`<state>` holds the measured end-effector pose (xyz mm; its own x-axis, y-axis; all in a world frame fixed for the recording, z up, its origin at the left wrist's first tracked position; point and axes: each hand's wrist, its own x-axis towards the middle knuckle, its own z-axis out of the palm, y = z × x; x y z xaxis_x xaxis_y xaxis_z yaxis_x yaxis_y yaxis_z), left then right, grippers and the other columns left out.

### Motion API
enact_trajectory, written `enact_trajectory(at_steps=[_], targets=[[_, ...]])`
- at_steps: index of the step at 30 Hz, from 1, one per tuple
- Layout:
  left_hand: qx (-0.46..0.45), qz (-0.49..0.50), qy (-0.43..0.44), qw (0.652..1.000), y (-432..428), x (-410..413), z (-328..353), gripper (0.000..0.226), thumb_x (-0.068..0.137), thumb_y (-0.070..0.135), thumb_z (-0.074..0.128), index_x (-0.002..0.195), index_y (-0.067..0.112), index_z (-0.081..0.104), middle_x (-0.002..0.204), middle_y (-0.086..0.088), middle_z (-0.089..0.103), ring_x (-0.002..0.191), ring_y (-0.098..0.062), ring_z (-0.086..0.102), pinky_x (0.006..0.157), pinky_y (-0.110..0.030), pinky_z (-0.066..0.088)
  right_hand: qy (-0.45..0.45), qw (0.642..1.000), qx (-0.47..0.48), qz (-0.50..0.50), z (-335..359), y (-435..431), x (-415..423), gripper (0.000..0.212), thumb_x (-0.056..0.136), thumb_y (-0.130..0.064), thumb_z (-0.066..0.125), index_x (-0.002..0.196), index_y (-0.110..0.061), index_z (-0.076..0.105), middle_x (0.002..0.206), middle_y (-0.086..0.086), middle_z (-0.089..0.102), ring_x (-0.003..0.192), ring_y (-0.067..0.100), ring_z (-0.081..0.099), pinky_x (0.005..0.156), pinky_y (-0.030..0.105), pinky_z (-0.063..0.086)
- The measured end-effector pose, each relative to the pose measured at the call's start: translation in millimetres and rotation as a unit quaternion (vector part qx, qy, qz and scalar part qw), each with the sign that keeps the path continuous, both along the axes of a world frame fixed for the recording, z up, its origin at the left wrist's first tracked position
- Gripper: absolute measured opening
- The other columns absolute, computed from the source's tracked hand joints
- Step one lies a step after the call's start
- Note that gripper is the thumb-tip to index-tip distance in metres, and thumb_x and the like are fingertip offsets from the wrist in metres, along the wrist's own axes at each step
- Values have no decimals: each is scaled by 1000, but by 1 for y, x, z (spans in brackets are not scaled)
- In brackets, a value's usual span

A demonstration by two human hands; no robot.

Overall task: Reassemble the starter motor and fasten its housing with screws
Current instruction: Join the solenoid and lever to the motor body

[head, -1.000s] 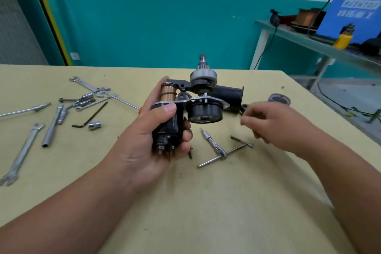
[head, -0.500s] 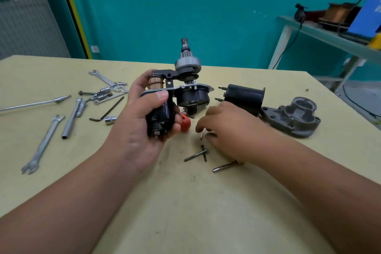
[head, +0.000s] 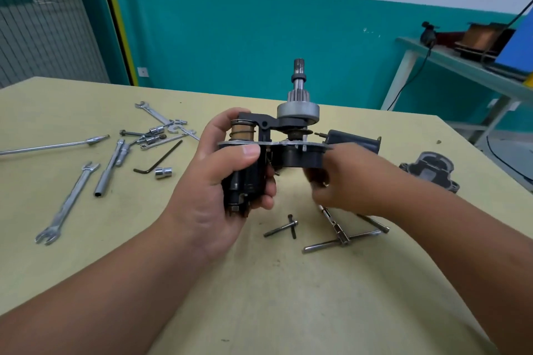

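Your left grip (head: 213,190) is wrapped round the black cylindrical solenoid body of the partly assembled starter motor (head: 288,150). The thumb lies across the front just under its thin metal plate, and the motor is held upright above the pale yellow bench (head: 259,297) with the toothed steel pinion shaft (head: 298,81) pointing up. Your right grip (head: 346,179) is just to the right, fingers curled beneath the motor's round black cup and touching it; it is blurred, so you cannot tell whether it pinches anything. Just behind the right grip the black cylindrical motor housing (head: 354,140) lies on its side, and further right sits the grey cast end cover (head: 429,171). On the bench below both grips lie a long dark screw (head: 281,229) and a steel T-handle driver (head: 343,236). Well left of the left grip are a silver open-ended wrench (head: 67,204), a black hex key (head: 161,156) and a small chrome socket (head: 163,172).
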<state>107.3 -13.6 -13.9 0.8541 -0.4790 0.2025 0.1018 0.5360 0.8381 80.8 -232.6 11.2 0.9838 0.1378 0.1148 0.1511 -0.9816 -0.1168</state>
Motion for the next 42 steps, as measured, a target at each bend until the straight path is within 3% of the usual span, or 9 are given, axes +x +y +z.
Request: enact_trajectory(at_steps=[3, 7, 10, 14, 18, 23, 30, 34, 42], targets=[[6, 6, -13, 1000, 0, -1, 1, 50, 80, 12, 62, 121, 38, 67, 87, -19, 67, 61, -30, 62, 49, -34, 51, -95, 974, 205, -30, 2, -17, -12, 29, 85, -11, 68, 80, -38, 59, 76, -15, 64, 68, 5, 57, 53, 17, 41], [28, 10, -46, 999, 0, -3, 1, 53, 82, 9, 61, 126, 38, 64, 91, -24, 64, 65, -33, 63, 50, -35, 53, -132, 891, 434, -19, 9, -22, -19, 31, 93, 4, 66, 97, -25, 74, 83, -1, 78, 79, 17, 76, 65, 24, 60], [31, 4, -56, 998, -1, -6, -1, 54, 83, 9, 61, 128, 39, 62, 91, -26, 62, 69, -35, 63, 53, -37, 54, -206, 810, 548, -8, 32, -21, -21, 18, 96, -4, 69, 92, -22, 72, 89, 6, 80, 85, 22, 78, 70, 26, 62], [20, -2, -41, 999, -2, -10, -2, 55, 86, 11, 63, 132, 41, 61, 90, -29, 61, 71, -35, 65, 59, -39, 57, -274, 735, 620, 12, 59, 3, -23, 10, 91, -26, 72, 84, -32, 76, 104, 6, 79, 105, 21, 75, 82, 34, 60], [18, -8, -30, 999, -5, -13, -2, 59, 82, 21, 71, 136, 40, 59, 90, -30, 61, 71, -39, 68, 64, -43, 58, -232, 670, 705, -16, 35, 44, -18, 18, 91, -26, 70, 75, -30, 77, 107, 14, 76, 102, 30, 74, 82, 42, 62], [84, -12, -61, 995, -6, -12, 1, 70, 82, 27, 72, 142, 57, 53, 89, -23, 68, 76, -48, 74, 62, -45, 60, -267, 638, 719, -64, 25, 51, -17, 9, 86, -24, 72, 77, -24, 73, 102, 16, 77, 95, 40, 74, 86, 61, 62], [102, 41, -75, 991, -6, -15, 2, 57, 77, 20, 72, 128, 42, 61, 90, -40, 58, 59, -35, 63, 50, -35, 49, -253, 670, 696, -46, 19, 50, -14, 5, 91, -18, 72, 86, -19, 73, 89, 6, 76, 86, 27, 72, 86, 54, 62], [102, 70, -80, 989, -5, -15, 5, 47, 82, 14, 66, 122, 41, 62, 95, -42, 60, 58, -34, 63, 48, -34, 47, -339, 758, 558, -5, 25, 46, -20, 13, 90, -21, 76, 85, -33, 72, 92, -5, 72, 87, 7, 68, 79, 29, 55], [100, 84, -93, 987, -4, -17, 8, 55, 72, 17, 74, 123, 37, 65, 91, -27, 66, 56, -36, 63, 47, -33, 48, -315, 880, 354, 24, 29, 48, -32, 18, 89, -31, 75, 88, -47, 67, 127, -13, 56, 129, 9, 53, 105, 34, 48]])
